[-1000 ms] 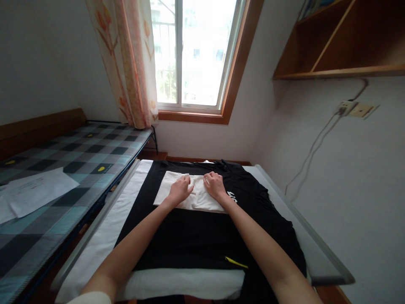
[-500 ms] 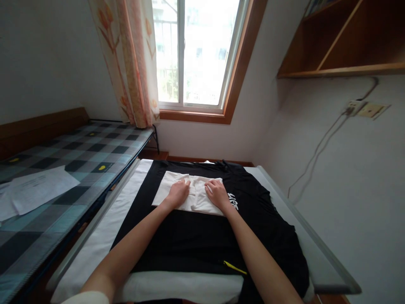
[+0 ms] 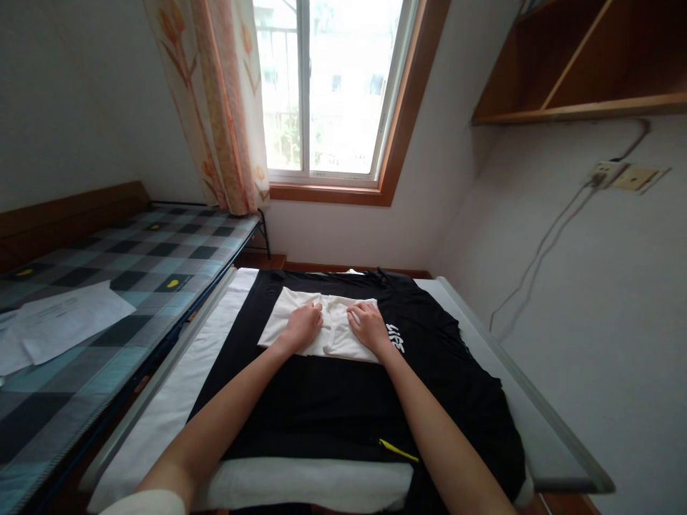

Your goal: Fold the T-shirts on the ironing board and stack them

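A folded white cloth (image 3: 339,336) lies flat on a black garment (image 3: 322,400) with white lettering near its right part. My left hand (image 3: 305,325) rests on the middle-left of the cloth, its fingers curled and closed on the fabric. On the right half, my right hand (image 3: 368,323) presses down with bent fingers, the fingertips at a fold near the centre; whether it pinches fabric is unclear. Beneath the garment is a white-covered board (image 3: 215,343). A thin yellow strip (image 3: 398,450) lies by my right forearm.
At the left, a bed with a checked mattress (image 3: 204,254) holds white papers (image 3: 75,322). Behind are a window and a curtain (image 3: 225,107). A wooden shelf (image 3: 580,114) and a socket (image 3: 609,174) with a cable are on the right wall.
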The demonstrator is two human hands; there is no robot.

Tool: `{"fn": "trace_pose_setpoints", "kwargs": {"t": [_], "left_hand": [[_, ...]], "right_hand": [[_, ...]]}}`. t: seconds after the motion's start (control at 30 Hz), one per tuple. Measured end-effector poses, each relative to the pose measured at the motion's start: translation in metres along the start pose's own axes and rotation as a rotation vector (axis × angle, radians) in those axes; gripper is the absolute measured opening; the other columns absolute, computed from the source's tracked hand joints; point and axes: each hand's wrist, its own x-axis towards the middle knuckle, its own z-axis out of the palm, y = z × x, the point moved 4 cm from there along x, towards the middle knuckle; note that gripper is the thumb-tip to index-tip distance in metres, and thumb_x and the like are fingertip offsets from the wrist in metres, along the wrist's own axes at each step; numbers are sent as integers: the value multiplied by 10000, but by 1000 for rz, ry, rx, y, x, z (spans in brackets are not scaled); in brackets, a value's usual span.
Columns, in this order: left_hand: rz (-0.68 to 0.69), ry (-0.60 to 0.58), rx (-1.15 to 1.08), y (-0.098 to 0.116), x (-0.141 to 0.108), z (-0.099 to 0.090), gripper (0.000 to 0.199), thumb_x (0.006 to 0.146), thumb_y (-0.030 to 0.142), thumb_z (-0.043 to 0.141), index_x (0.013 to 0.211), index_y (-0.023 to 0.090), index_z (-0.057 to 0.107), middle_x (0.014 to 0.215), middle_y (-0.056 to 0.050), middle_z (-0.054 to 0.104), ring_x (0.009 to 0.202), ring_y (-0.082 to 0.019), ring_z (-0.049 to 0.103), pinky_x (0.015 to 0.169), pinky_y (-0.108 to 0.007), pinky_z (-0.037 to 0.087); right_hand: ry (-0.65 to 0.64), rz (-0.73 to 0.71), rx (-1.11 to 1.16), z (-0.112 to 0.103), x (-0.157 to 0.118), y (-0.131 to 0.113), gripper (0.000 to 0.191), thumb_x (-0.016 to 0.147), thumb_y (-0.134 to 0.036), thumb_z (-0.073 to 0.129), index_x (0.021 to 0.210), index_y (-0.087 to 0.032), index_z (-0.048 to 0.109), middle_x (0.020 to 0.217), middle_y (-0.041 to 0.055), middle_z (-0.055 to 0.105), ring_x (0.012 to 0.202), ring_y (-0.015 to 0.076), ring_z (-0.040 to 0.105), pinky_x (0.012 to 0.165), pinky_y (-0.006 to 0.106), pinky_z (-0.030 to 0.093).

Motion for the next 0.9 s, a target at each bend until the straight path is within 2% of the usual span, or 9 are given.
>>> {"fn": "trace_pose_setpoints", "kwargs": {"t": [0.1, 0.2, 0.3, 0.37, 0.5, 0.63, 0.77, 0.9], "left_hand": [[-39, 3, 34, 1, -2, 0, 307, 946, 285, 397, 1179, 182, 568, 1104, -126, 590, 921, -231, 618, 778, -316, 466], [-29, 20, 79, 4, -4, 1, 413, 946, 298, 393, 1352, 272, 469, 1256, -135, 510, 1035, -260, 580, 794, -332, 476], [-7, 27, 126, 6, -2, 2, 454, 940, 288, 401, 1389, 340, 434, 1356, -130, 446, 1126, -288, 536, 811, -347, 484], [-17, 4, 143, 6, 2, 3, 426, 937, 288, 401, 1354, 319, 482, 1371, -136, 446, 1115, -293, 548, 814, -352, 492], [-96, -82, 162, 9, 16, 3, 389, 916, 271, 433, 1282, 205, 548, 1324, -177, 500, 1027, -282, 612, 822, -358, 504], [-127, -101, 187, 14, 26, 5, 437, 922, 248, 405, 1332, 131, 500, 1371, -234, 472, 966, -271, 654, 793, -350, 522], [-124, -83, 201, 13, 27, 11, 474, 918, 202, 380, 1364, 64, 463, 1452, -270, 392, 984, -268, 662, 782, -334, 535], [-116, -85, 172, 6, 28, 9, 511, 896, 134, 395, 1403, 75, 427, 1501, -244, 349, 1076, -268, 641, 854, -333, 521]], "right_hand": [[-4, 5, 3, 0, 0, 0, 197, 925, -269, 513, 971, -231, 701, 1015, 64, 667, 1007, 213, 549, 955, 338, 373], [-4, 9, 5, 0, 0, 0, 203, 927, -271, 508, 974, -233, 701, 1020, 65, 668, 1017, 214, 548, 955, 339, 373], [-6, 13, 4, -1, 0, -1, 205, 926, -271, 506, 976, -232, 700, 1021, 67, 668, 1023, 217, 546, 950, 338, 374], [-9, 17, 0, -1, 0, -1, 201, 924, -266, 508, 977, -232, 699, 1023, 67, 668, 1021, 217, 547, 945, 336, 374], [-15, 24, -6, 0, 0, 0, 201, 925, -264, 507, 978, -231, 698, 1033, 65, 667, 1021, 216, 545, 944, 335, 370], [-16, 27, -5, 0, 0, 1, 197, 923, -264, 511, 983, -236, 696, 1034, 63, 667, 1023, 211, 546, 949, 332, 368], [-8, 24, 12, 0, -1, 1, 196, 921, -262, 511, 979, -236, 696, 1029, 58, 667, 1019, 208, 546, 952, 327, 367], [0, 27, 20, 0, -1, 2, 190, 919, -264, 516, 962, -232, 698, 1012, 55, 665, 1005, 206, 547, 945, 325, 370]]}}
